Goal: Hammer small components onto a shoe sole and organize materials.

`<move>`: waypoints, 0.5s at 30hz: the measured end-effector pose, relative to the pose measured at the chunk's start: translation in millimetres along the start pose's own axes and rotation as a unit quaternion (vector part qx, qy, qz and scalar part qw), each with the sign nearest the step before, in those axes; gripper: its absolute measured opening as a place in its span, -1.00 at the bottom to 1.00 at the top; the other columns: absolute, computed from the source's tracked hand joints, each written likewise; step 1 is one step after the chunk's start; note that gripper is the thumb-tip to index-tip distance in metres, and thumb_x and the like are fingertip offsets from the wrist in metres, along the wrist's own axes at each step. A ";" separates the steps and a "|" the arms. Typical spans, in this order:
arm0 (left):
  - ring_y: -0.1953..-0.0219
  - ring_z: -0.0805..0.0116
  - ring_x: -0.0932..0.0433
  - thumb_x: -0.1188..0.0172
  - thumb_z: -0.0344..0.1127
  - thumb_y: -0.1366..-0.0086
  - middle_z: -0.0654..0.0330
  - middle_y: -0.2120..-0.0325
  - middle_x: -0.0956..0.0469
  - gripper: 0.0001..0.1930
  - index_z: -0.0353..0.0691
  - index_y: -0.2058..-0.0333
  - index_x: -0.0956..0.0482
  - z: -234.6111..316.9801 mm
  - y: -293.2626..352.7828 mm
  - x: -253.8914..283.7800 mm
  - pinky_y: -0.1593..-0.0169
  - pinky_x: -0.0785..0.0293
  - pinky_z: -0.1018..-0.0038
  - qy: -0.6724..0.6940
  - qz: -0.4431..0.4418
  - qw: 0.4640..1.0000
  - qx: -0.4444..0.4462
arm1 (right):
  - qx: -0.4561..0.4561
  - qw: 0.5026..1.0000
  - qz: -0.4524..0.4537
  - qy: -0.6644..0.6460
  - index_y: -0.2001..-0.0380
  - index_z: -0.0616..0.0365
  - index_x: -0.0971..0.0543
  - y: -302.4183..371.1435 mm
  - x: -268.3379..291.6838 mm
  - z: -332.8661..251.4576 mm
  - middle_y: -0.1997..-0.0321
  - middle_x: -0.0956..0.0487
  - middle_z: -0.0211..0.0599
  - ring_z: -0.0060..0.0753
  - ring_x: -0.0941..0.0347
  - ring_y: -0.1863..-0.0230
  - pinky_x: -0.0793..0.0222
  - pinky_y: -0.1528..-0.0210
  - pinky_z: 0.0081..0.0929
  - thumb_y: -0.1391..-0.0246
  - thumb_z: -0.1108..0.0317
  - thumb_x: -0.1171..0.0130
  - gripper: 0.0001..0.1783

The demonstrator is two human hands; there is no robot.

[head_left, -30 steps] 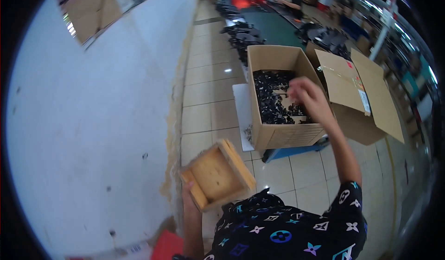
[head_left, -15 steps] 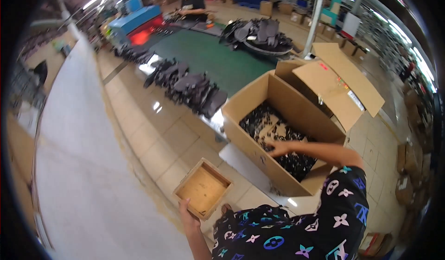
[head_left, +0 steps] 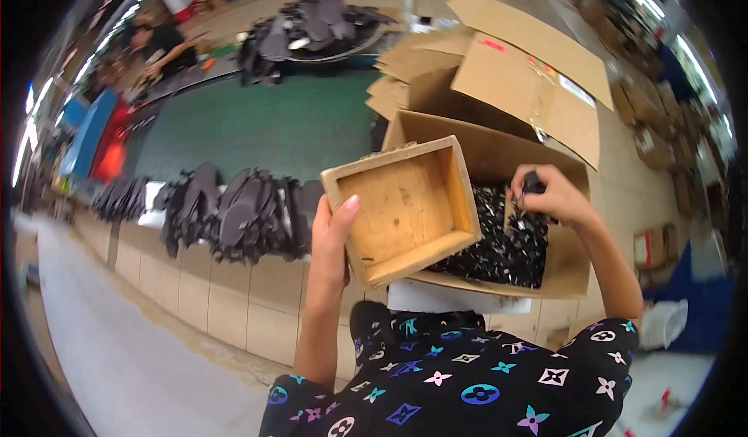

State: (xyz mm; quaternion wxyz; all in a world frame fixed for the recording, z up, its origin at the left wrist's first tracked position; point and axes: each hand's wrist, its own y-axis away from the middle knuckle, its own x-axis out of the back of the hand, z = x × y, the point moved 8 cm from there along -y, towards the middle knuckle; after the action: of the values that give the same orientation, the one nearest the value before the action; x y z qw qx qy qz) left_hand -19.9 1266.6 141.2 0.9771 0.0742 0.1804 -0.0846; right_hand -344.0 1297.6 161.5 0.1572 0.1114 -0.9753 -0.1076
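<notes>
My left hand [head_left: 333,230] grips a shallow wooden box [head_left: 427,256] by its left side, thumb over the rim. The box is tilted, and a tiny dark bit lies in its near left corner. Part of the large open cardboard box [head_left: 573,259] is hidden behind it. Many small black pieces [head_left: 506,262], mixed with lighter scraps, cover the inside of that cardboard box. Just above them, my right hand [head_left: 557,197] is closed around a clump of small black pieces [head_left: 533,183], their exact kind too small to make out.
Stacks of dark grey sole-shaped pieces [head_left: 245,211] line the near edge of a green-topped table [head_left: 257,118]. More lie heaped on a round tray [head_left: 343,51] farther back. Raised flaps [head_left: 506,82] stand behind the cardboard box. A person [head_left: 167,51] works at the far left.
My view has turned right. The wooden box has risen to the cardboard box's near left edge in my left hand. My right hand has lifted from among the pieces and closed on some.
</notes>
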 end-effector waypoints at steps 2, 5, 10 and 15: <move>-0.04 0.34 -0.46 -0.22 0.02 -0.27 0.03 0.00 -0.45 -0.34 -0.39 -0.13 -0.30 -11.4 -31.0 -15.3 -0.11 -0.40 0.41 -0.016 -0.047 0.998 0.050 | 0.060 0.995 0.070 0.039 0.45 0.14 -0.52 6.7 -7.4 -57.4 0.41 -0.53 -0.44 -0.60 -0.41 0.33 -0.37 0.20 -0.58 0.18 0.37 -0.26 -0.83; 0.01 0.36 -0.48 -0.22 0.03 -0.29 0.04 0.02 -0.46 -0.35 -0.40 -0.12 -0.29 -30.0 -67.1 -34.7 -0.07 -0.42 0.42 -0.017 -0.128 0.985 0.117 | 0.149 0.958 0.051 0.240 0.18 0.12 -0.57 -17.4 -60.3 -95.1 0.05 -0.54 -0.24 -0.32 -0.52 0.07 -0.40 -0.10 -0.40 0.08 0.34 -0.35 -0.66; 0.04 0.37 -0.50 -0.22 0.00 -0.33 0.04 0.05 -0.48 -0.36 -0.42 -0.14 -0.27 -45.8 -89.9 -45.2 -0.05 -0.44 0.45 -0.021 -0.235 0.959 0.158 | 0.029 0.975 0.129 0.180 -0.18 0.04 -0.50 -12.7 -80.9 -57.3 -0.26 -0.45 -0.14 -0.38 -0.54 0.02 -0.46 0.01 -0.43 -0.04 0.34 -0.36 -0.41; 0.19 0.38 -0.49 -0.31 0.06 -0.24 0.06 0.24 -0.53 -0.39 -0.44 0.09 -0.39 -51.2 -94.8 -74.0 0.05 -0.42 0.47 -0.173 -0.296 0.939 0.034 | -0.237 0.899 0.315 0.192 -0.06 0.25 -0.53 61.9 20.3 121.3 -0.01 -0.59 -0.10 -0.32 -0.53 0.07 -0.49 0.06 -0.38 -0.28 0.04 -0.08 -0.49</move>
State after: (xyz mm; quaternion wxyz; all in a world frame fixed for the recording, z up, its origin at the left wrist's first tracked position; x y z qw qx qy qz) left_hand -123.7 1193.5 110.1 0.9211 0.0344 0.0194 -0.3874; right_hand -414.3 1372.6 69.9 0.3885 -0.2236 -0.8560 -0.2574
